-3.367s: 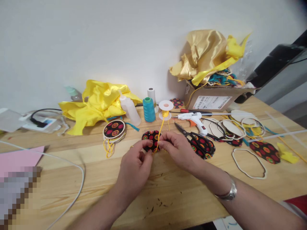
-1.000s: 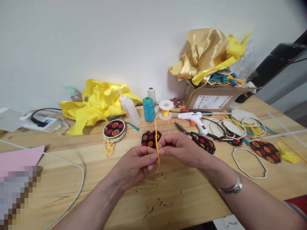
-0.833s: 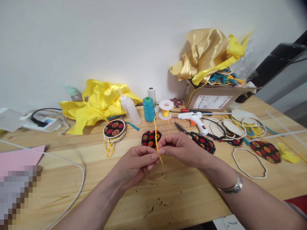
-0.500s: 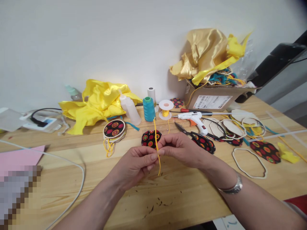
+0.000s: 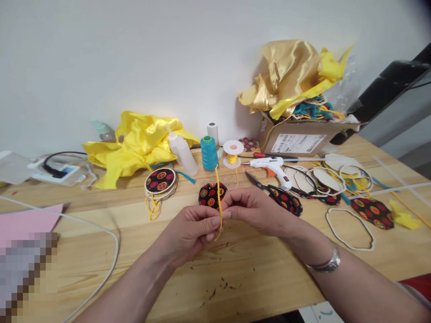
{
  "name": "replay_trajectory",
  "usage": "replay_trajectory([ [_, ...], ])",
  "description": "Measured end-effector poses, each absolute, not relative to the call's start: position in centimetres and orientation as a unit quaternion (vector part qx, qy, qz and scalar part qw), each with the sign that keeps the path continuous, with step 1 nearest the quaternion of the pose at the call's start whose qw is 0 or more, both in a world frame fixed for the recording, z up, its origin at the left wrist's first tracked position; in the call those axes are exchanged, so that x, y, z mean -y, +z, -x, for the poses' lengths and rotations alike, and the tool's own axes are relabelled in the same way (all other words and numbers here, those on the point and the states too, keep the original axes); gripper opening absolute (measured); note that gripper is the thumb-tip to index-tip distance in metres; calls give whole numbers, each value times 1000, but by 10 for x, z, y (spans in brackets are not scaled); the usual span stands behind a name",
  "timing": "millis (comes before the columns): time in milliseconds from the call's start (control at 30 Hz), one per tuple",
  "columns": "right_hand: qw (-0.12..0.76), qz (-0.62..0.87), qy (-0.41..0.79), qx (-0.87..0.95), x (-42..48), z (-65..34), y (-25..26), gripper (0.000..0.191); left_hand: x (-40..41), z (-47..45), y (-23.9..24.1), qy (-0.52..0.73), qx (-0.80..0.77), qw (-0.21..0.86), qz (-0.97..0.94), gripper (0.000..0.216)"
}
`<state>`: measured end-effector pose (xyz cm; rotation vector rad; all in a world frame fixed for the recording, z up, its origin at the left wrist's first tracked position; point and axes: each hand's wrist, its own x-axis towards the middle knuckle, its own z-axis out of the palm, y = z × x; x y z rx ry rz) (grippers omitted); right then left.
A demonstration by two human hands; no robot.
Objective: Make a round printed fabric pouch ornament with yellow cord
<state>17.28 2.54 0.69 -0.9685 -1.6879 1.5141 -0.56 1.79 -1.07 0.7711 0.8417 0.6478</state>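
My left hand [image 5: 192, 231] and my right hand [image 5: 255, 209] meet above the wooden table [image 5: 256, 278], fingertips pinched together on a thin yellow cord [image 5: 218, 195]. The cord rises from the pinch and leans back toward a white spool of yellow cord [image 5: 233, 154]. A short tail hangs below my fingers. Just behind my hands lies a black patterned fabric disc [image 5: 209, 194]. A metal watch band sits on my right wrist.
Scissors [image 5: 261, 185] and a white glue gun [image 5: 273, 168] lie right of the spool. A teal thread cone [image 5: 209, 153], a plastic bottle [image 5: 182, 154], yellow satin cloth [image 5: 136, 143], a cardboard box [image 5: 298, 137] and several fabric pieces and rings [image 5: 350, 229] crowd the back and right. A white cable [image 5: 111, 251] curves on the left.
Both hands drew back from the fabric disc toward me and lifted, pinching the cord. Over the last second the hanging tail swung and now looks shorter.
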Motion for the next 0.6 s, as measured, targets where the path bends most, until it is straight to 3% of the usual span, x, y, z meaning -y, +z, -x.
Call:
replay_trajectory([
  [367, 335, 367, 589, 637, -25, -173, 7, 12, -17, 6, -7, 302, -381, 809, -330, 7],
  [600, 346, 426, 562, 618, -25, -169, 8, 12, -17, 3, -8, 362, -433, 732, -382, 7],
])
